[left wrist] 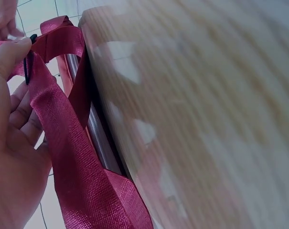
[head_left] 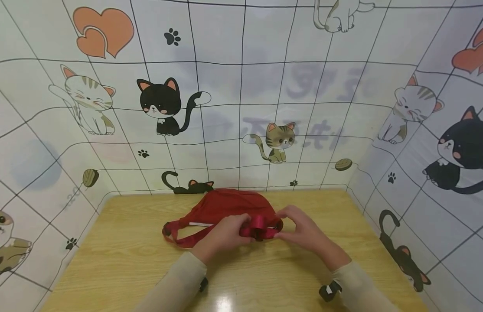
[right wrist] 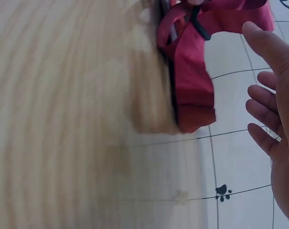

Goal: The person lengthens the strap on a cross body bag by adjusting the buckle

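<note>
At the left of the head view, a looped end of the red strap (head_left: 192,239) lies on the tabletop, running up to the red waist bag (head_left: 237,203), which rests near the table's back edge, around the middle. A pale strip shows along the bag's lower front. The left sleeve (head_left: 179,277) reaches in from below, a small black device (head_left: 203,284) beside it. The left hand (head_left: 227,232) blocks part of the strap and the bag's lower front; its thumb and fingers pinch the strap beside a black slider (left wrist: 28,67). Rightward, a raised loop of strap hides more of the bag. The right hand (head_left: 304,229) has thumb and forefinger apart, the other fingers loosely bent; the thumb tip meets the strap's edge, but I cannot tell whether it presses. Another black device (head_left: 329,291) sits by the right sleeve (head_left: 358,281). The surface is a light wood-grain table (head_left: 128,260) with a glare spot at the front. White gridded sheeting (head_left: 226,86) surrounds three sides, printed with cats, paw marks and orange hearts.
</note>
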Demonstrator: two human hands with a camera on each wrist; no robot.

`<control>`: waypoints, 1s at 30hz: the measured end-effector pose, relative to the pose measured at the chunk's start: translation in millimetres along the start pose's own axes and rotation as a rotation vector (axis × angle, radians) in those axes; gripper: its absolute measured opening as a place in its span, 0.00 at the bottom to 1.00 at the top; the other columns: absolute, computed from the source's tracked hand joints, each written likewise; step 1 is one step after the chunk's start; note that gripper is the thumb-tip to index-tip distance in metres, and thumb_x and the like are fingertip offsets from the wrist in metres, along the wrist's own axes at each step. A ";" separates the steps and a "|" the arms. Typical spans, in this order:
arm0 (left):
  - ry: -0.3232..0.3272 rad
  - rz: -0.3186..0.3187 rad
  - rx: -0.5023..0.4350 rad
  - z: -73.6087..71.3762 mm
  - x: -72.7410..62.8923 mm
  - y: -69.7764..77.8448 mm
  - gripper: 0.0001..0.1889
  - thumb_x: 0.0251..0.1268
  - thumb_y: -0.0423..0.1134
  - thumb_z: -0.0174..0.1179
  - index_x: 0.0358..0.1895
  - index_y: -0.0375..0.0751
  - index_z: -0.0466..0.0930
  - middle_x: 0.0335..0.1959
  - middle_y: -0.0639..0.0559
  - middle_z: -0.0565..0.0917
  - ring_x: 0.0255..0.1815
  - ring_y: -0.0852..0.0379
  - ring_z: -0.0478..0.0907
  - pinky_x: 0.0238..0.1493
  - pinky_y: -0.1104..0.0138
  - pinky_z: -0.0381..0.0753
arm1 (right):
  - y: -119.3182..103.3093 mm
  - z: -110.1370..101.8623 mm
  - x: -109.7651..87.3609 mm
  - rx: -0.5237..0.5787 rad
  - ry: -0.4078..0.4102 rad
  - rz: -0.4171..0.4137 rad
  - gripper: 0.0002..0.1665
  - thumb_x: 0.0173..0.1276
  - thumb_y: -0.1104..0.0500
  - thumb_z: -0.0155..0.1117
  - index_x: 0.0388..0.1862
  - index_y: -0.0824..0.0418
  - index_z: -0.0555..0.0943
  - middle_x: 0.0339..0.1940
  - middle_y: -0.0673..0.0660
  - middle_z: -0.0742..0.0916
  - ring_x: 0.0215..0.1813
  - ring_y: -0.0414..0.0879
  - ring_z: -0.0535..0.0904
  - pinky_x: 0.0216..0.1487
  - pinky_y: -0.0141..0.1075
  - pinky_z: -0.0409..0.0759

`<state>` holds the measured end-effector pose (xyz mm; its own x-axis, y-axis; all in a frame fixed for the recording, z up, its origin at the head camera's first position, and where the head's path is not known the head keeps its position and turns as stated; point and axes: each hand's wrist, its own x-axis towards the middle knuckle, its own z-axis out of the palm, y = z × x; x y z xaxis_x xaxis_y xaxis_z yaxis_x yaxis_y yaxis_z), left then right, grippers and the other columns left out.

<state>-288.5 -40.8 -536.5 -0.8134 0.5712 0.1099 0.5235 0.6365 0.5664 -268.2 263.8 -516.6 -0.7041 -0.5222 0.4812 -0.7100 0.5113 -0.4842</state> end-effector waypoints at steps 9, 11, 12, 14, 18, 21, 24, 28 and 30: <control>0.002 0.001 -0.005 -3.7 -1.9 3.2 0.24 0.65 0.49 0.82 0.58 0.53 0.82 0.42 0.64 0.85 0.42 0.63 0.80 0.47 0.65 0.82 | 11.1 18.4 -9.0 -0.085 -0.032 -0.002 0.23 0.63 0.62 0.88 0.55 0.60 0.88 0.48 0.55 0.90 0.52 0.50 0.84 0.57 0.46 0.83; 0.004 0.002 -0.005 -3.7 -1.7 3.3 0.23 0.65 0.49 0.82 0.58 0.53 0.82 0.42 0.64 0.84 0.42 0.63 0.80 0.47 0.65 0.82 | 10.3 23.9 -9.1 -0.102 -0.043 0.005 0.22 0.64 0.63 0.87 0.55 0.60 0.88 0.47 0.54 0.90 0.52 0.50 0.83 0.56 0.46 0.83; 0.004 0.004 -0.007 -3.6 -1.6 3.3 0.23 0.65 0.48 0.82 0.58 0.53 0.82 0.41 0.64 0.84 0.42 0.63 0.80 0.47 0.65 0.82 | 9.1 26.2 -9.1 -0.112 -0.047 0.015 0.21 0.64 0.63 0.86 0.55 0.60 0.88 0.47 0.53 0.90 0.52 0.49 0.83 0.56 0.46 0.83; 0.004 0.008 -0.011 -3.4 -1.3 3.3 0.23 0.65 0.48 0.82 0.58 0.53 0.82 0.41 0.64 0.84 0.42 0.63 0.80 0.47 0.65 0.82 | 7.3 30.5 -9.4 -0.133 -0.047 0.025 0.20 0.64 0.64 0.86 0.53 0.59 0.88 0.46 0.51 0.90 0.50 0.47 0.82 0.54 0.46 0.84; -0.001 0.008 -0.021 -2.1 -0.6 2.9 0.22 0.65 0.48 0.82 0.57 0.54 0.82 0.41 0.65 0.84 0.42 0.63 0.80 0.47 0.65 0.82 | 5.6 36.2 -9.6 -0.172 -0.055 0.046 0.19 0.64 0.64 0.86 0.51 0.55 0.89 0.45 0.47 0.91 0.47 0.43 0.79 0.50 0.43 0.83; -0.003 0.007 -0.031 -2.5 -0.6 1.7 0.22 0.65 0.49 0.82 0.57 0.55 0.82 0.41 0.66 0.84 0.42 0.63 0.80 0.47 0.65 0.82 | 7.6 39.8 -8.4 -0.194 -0.068 0.041 0.17 0.65 0.63 0.86 0.51 0.54 0.90 0.45 0.45 0.91 0.45 0.42 0.79 0.48 0.42 0.82; -0.002 0.003 -0.039 -3.8 -1.1 1.4 0.22 0.65 0.50 0.82 0.56 0.55 0.82 0.40 0.65 0.84 0.41 0.63 0.80 0.45 0.66 0.82 | 12.0 42.5 -7.5 -0.237 -0.049 -0.006 0.17 0.64 0.64 0.86 0.49 0.54 0.91 0.44 0.46 0.92 0.44 0.43 0.79 0.47 0.43 0.81; -0.004 -0.012 -0.074 -7.7 -2.2 2.1 0.21 0.64 0.50 0.83 0.52 0.54 0.81 0.39 0.61 0.86 0.38 0.62 0.80 0.41 0.66 0.82 | 16.3 40.5 -6.6 -0.353 -0.004 -0.067 0.19 0.58 0.66 0.88 0.45 0.52 0.93 0.41 0.46 0.93 0.43 0.45 0.79 0.46 0.44 0.80; -0.006 -0.021 -0.097 -9.6 -2.6 1.4 0.21 0.63 0.49 0.83 0.52 0.53 0.81 0.40 0.60 0.87 0.38 0.62 0.81 0.40 0.66 0.83 | 16.0 36.7 -6.8 -0.417 0.002 -0.066 0.19 0.55 0.67 0.89 0.43 0.51 0.93 0.40 0.45 0.93 0.42 0.45 0.78 0.45 0.45 0.78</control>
<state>-288.1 -46.4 -528.1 -0.8222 0.5617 0.0924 0.4790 0.5951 0.6452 -274.6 250.5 -554.4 -0.6569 -0.5618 0.5028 -0.6950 0.7097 -0.1151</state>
